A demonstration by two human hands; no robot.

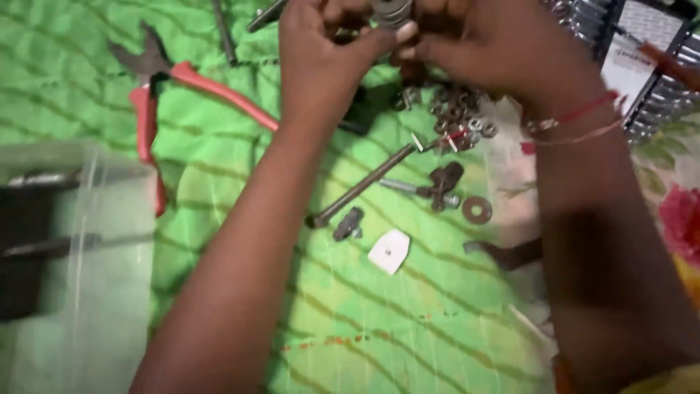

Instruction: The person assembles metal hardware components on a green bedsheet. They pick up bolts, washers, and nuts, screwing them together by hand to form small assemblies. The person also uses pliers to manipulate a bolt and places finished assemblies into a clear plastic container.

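Washers, stacked as a small pile of grey metal rings, are sitting at the far edge of the scene, pinched between both hands. The left hand is gripping the stack from the left with thumb and fingertips, while the right hand is closing on it from the right, its thumb pressing against the rim. Smooth, thin and round, the rings could slide apart and drop if either thumb were to ease, and they would probably scatter into the loose heap of nuts and washers lying just below the hands, where matching pieces would be hard to tell apart. Near that heap, a long dark steel bolt is lying diagonally, beside a short bolt with a rusty fitting, a single flat brown washer and a small white plastic piece. Pliers with red handles are resting to the left. Everything is lying on a green cloth with wavy darker stripes, its soft weave likely to hide small dropped parts in its folds.
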